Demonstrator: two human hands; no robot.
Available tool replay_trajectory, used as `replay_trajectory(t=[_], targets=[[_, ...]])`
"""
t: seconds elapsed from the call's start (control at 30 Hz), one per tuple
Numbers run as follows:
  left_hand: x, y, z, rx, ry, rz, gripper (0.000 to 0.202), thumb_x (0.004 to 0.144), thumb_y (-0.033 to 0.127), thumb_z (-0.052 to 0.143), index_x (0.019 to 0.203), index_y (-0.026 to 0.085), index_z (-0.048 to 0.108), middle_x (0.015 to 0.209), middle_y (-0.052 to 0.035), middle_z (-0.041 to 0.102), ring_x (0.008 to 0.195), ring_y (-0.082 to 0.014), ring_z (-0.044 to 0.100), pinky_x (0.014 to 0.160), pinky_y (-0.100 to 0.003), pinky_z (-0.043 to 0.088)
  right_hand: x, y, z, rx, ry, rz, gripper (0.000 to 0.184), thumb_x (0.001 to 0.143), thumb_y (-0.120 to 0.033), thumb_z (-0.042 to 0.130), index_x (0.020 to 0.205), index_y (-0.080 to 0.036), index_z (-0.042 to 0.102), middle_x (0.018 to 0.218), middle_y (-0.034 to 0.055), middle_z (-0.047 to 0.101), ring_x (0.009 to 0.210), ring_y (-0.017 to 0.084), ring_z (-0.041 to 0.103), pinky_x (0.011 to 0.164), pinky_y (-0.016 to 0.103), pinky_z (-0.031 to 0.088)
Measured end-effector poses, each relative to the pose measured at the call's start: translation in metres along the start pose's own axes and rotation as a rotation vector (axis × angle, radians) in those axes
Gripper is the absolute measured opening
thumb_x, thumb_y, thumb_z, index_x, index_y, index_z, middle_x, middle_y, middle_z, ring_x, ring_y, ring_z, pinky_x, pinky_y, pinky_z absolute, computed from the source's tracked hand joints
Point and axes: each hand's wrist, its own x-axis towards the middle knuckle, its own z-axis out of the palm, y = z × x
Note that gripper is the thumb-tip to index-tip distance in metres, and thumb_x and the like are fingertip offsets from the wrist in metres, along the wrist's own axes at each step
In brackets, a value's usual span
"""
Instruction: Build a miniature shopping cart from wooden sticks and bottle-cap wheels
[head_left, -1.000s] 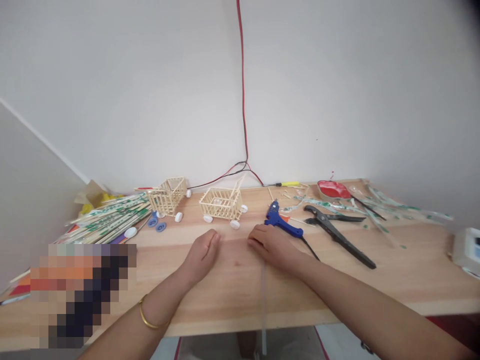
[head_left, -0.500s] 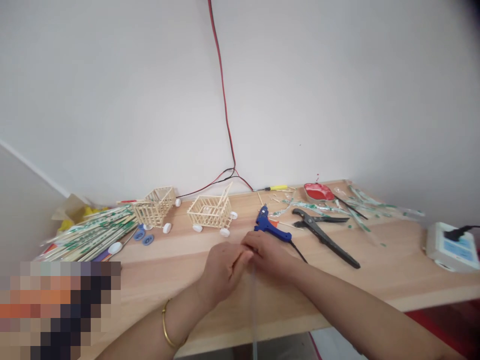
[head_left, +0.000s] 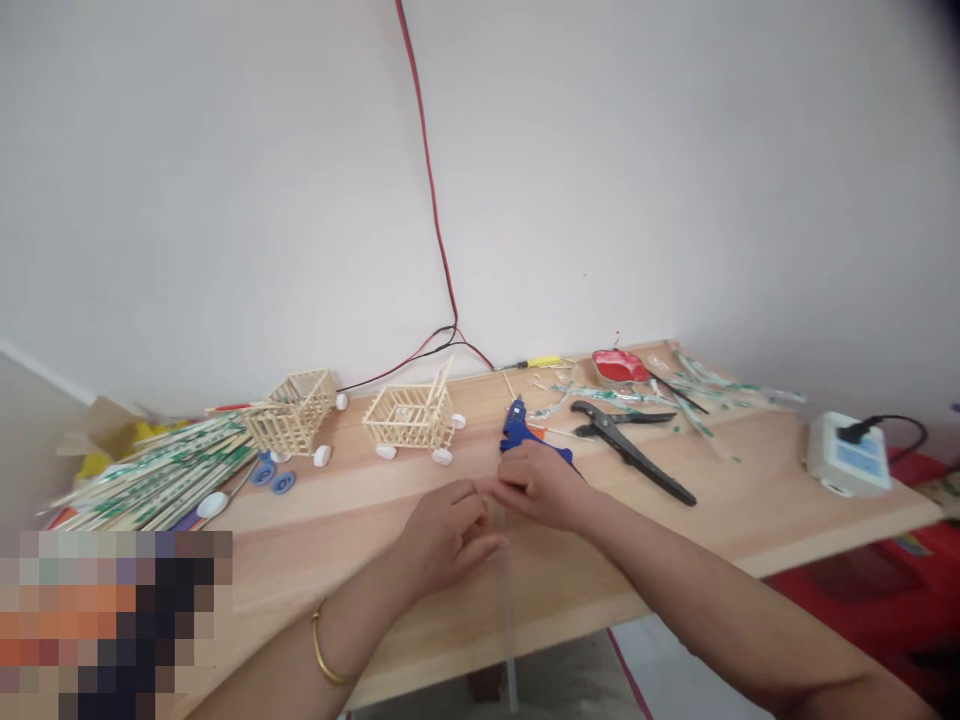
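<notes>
A long translucent glue stick (head_left: pixel 508 620) hangs down past the table's front edge, its upper end hidden at my right hand (head_left: pixel 540 485). The fingers of that hand are closed around its top. My left hand (head_left: pixel 450 535), a gold bangle on its wrist, is just to the left, thumb and fingers apart and nothing visible between them. Its fingertips come close to the right hand; whether they touch is unclear. Behind my right hand lies a blue glue gun (head_left: pixel 516 425), partly covered by it.
Two small stick-built carts, a left one (head_left: pixel 292 415) and a middle one (head_left: pixel 409 418), have white wheels. Wrapped chopsticks (head_left: pixel 165 475) and blue discs (head_left: pixel 283 483) lie left. On the right are black cutters (head_left: pixel 634 455), a red-paint dish (head_left: pixel 619 366), torn wrappers (head_left: pixel 701 425) and a power socket (head_left: pixel 847 455).
My hands have drawn slightly apart; the left thumb has come away from the right hand. The view has shifted, so the table items appear further left.
</notes>
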Motion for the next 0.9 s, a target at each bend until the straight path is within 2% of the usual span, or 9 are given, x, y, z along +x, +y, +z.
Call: replay_trajectory(t=[0.07, 0.17, 0.33, 0.4, 0.47, 0.57, 0.7, 0.8, 0.9], targets=[[-0.001, -0.003, 0.001, -0.03, -0.087, 0.022, 0.034, 0.09, 0.048, 0.051, 0.082, 0.016, 0.062, 0.083, -0.0067, 0.061, 0.075, -0.0164, 0.056, 0.066, -0.027, 0.043, -0.003, -0.008, -0.004, -0.032, -0.079, -0.095, 0.035, 0.093, -0.028, 0.049, 0.061, -0.017, 0.055, 0.06, 0.0007, 0.057, 0.06, 0.012, 0.049, 0.063, 0.028, 0.028], [-0.001, -0.002, 0.003, -0.028, -0.154, 0.07, 0.034, 0.09, 0.047, 0.053, 0.094, 0.015, 0.065, 0.09, -0.0094, 0.063, 0.083, -0.0201, 0.057, 0.072, -0.031, 0.046, -0.01, -0.01, -0.018, -0.06, -0.161, -0.062, 0.03, 0.093, -0.031, 0.05, 0.068, -0.017, 0.06, 0.067, 0.0022, 0.06, 0.064, 0.014, 0.052, 0.062, 0.028, 0.029], [0.001, 0.006, 0.001, -0.005, -0.21, 0.05, 0.031, 0.085, 0.045, 0.061, 0.096, 0.015, 0.062, 0.1, -0.0094, 0.065, 0.09, -0.0219, 0.056, 0.078, -0.034, 0.047, -0.033, 0.021, -0.043, -0.186, -0.092, 0.314, 0.018, 0.089, -0.033, 0.057, 0.092, -0.016, 0.064, 0.092, 0.01, 0.064, 0.087, 0.021, 0.057, 0.074, 0.03, 0.039], [0.002, 0.008, 0.0, 0.003, -0.23, 0.044, 0.029, 0.086, 0.044, 0.06, 0.093, 0.015, 0.062, 0.097, -0.0086, 0.065, 0.087, -0.0211, 0.056, 0.077, -0.033, 0.047, -0.042, 0.035, -0.045, -0.236, -0.129, 0.453, 0.026, 0.082, -0.035, 0.066, 0.099, -0.015, 0.063, 0.099, 0.013, 0.064, 0.092, 0.026, 0.057, 0.079, 0.034, 0.041], [0.002, 0.007, 0.0, 0.013, -0.23, 0.051, 0.027, 0.087, 0.041, 0.059, 0.091, 0.015, 0.062, 0.095, -0.0083, 0.066, 0.085, -0.0205, 0.057, 0.076, -0.033, 0.047, -0.048, 0.043, -0.042, -0.188, -0.203, 0.506, 0.023, 0.081, -0.03, 0.066, 0.098, -0.015, 0.062, 0.097, 0.0126, 0.063, 0.092, 0.026, 0.058, 0.08, 0.035, 0.043], [0.002, 0.004, 0.002, 0.032, -0.186, 0.036, 0.022, 0.089, 0.036, 0.057, 0.093, 0.015, 0.063, 0.095, -0.0082, 0.066, 0.087, -0.0205, 0.058, 0.077, -0.033, 0.048, -0.051, 0.045, -0.038, -0.117, -0.179, 0.501, 0.011, 0.087, -0.022, 0.055, 0.095, -0.015, 0.058, 0.1, 0.0133, 0.06, 0.093, 0.024, 0.058, 0.081, 0.034, 0.045], [0.0, -0.003, 0.005, 0.036, -0.112, -0.026, 0.02, 0.092, 0.032, 0.052, 0.094, 0.016, 0.063, 0.096, -0.0079, 0.066, 0.088, -0.0194, 0.06, 0.079, -0.032, 0.049, -0.057, 0.04, -0.041, -0.082, -0.046, 0.426, 0.014, 0.093, -0.023, 0.046, 0.102, -0.015, 0.052, 0.105, 0.0145, 0.058, 0.096, 0.025, 0.057, 0.08, 0.037, 0.045], [-0.001, -0.003, 0.006, 0.048, -0.102, -0.055, 0.022, 0.094, 0.032, 0.049, 0.091, 0.016, 0.063, 0.095, -0.0075, 0.066, 0.088, -0.0192, 0.061, 0.078, -0.033, 0.05, -0.066, 0.04, -0.042, -0.042, -0.083, 0.315, 0.017, 0.094, -0.026, 0.046, 0.107, -0.017, 0.052, 0.106, 0.0134, 0.06, 0.1, 0.026, 0.057, 0.086, 0.04, 0.044], [-0.001, 0.002, 0.006, 0.07, -0.119, -0.063, 0.023, 0.094, 0.031, 0.047, 0.089, 0.016, 0.063, 0.092, -0.0066, 0.067, 0.086, -0.0192, 0.061, 0.077, -0.034, 0.051, -0.074, 0.043, -0.038, -0.029, -0.136, 0.274, 0.021, 0.093, -0.027, 0.049, 0.11, -0.018, 0.055, 0.111, 0.0132, 0.061, 0.105, 0.027, 0.056, 0.091, 0.042, 0.043]])
